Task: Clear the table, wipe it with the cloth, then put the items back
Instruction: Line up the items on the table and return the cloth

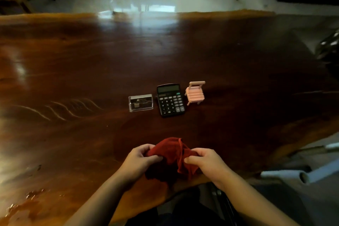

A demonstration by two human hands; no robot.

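Both hands, left hand (138, 159) and right hand (205, 161), pinch a crumpled dark red cloth (172, 154) over the near edge of the glossy dark wooden table (73, 71). Beyond the cloth stands a black desk calculator (170, 100); just left of the calculator, a clear plastic holder (140, 105) contains cards; just right, a small pink slatted toy chair (195, 92).

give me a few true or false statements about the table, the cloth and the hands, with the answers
1. Both hands, left hand and right hand, hold the red cloth. True.
2. The calculator stands between the clear card holder and the pink toy chair. True.
3. The cloth is spread flat over the calculator. False: it is bunched in the hands, nearer the person.
4. The toy chair lies on its side. False: it stands upright.
5. The wooden table has been cleared. False: three items stand on it.
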